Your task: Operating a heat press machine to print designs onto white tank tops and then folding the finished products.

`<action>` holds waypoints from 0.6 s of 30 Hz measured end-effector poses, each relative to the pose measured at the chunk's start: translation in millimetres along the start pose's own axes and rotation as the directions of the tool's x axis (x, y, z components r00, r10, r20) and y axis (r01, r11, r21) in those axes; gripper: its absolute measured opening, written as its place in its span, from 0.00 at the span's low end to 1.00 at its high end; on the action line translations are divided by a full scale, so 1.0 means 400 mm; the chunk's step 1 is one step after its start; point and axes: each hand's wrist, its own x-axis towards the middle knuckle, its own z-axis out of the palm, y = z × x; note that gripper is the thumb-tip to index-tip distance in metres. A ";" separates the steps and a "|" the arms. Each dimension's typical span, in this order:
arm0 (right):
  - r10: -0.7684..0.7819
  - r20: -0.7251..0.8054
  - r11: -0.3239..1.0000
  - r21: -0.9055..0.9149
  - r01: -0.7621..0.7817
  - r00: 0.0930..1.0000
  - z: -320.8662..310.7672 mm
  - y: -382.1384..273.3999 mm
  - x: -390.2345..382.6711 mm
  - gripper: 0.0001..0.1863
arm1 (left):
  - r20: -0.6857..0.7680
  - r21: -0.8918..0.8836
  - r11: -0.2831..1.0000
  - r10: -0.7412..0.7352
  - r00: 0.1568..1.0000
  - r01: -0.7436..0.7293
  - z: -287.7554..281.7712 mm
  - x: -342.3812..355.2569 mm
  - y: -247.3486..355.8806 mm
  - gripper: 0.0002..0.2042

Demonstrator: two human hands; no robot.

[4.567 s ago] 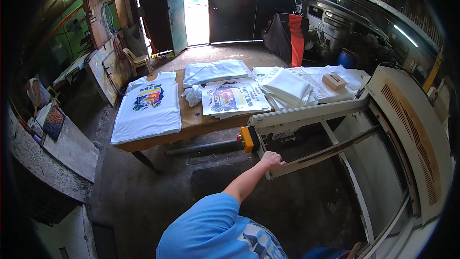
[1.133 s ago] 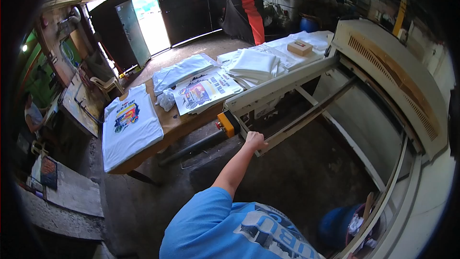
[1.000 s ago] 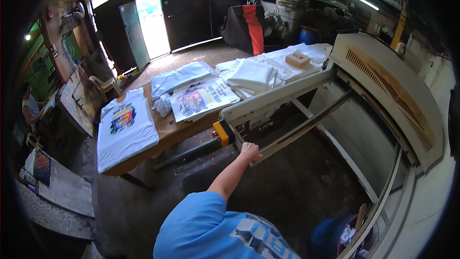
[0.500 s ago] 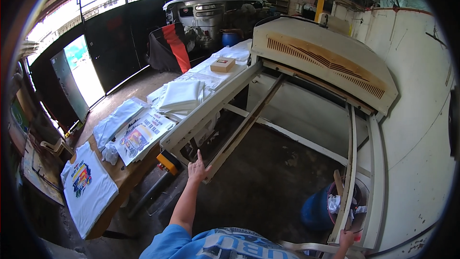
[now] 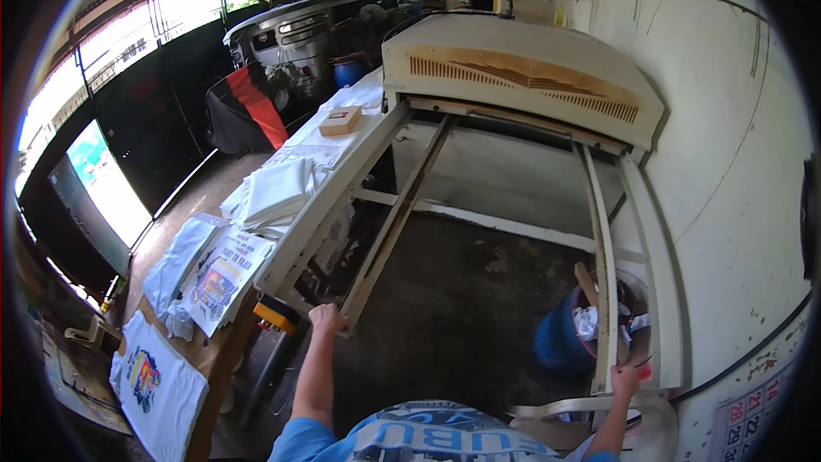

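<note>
Gripping by its curled fingers, in the head view, the left hand [image 5: 327, 318] is clamped on the frame's front edge beside the near end of the left inner rail [image 5: 396, 231]; the rail's long axis runs from there toward 1 o'clock. The right hand [image 5: 625, 378] is likewise curled on the front edge, near the right inner rail [image 5: 606, 291], whose axis points almost to 12 o'clock. Each hand is nearer its own rail. The vented housing [image 5: 522, 77] lies between 1 and 2 o'clock from the left hand, between 11 and 12 from the right. At the left hand's 9 o'clock sits a yellow control box [image 5: 274, 315].
</note>
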 end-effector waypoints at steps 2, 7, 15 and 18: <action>0.010 0.006 1.000 -0.020 -0.010 1.000 0.022 0.022 -0.003 0.17 | 0.145 0.007 1.000 0.009 0.989 -0.010 -0.010 0.028 0.011 0.25; -0.009 -0.008 1.000 0.028 0.009 1.000 -0.014 -0.011 -0.006 0.16 | 0.162 -0.055 0.998 0.031 0.986 -0.023 0.018 0.040 -0.009 0.25; -0.005 0.020 0.999 0.047 0.004 1.000 -0.015 -0.022 -0.016 0.16 | -0.188 -0.403 0.912 0.005 0.982 -0.082 -0.011 0.013 0.001 0.15; 0.011 0.022 1.000 0.005 -0.011 1.000 0.007 0.012 -0.012 0.16 | -0.286 -0.579 0.808 -0.075 0.955 -0.110 -0.035 -0.005 0.023 0.12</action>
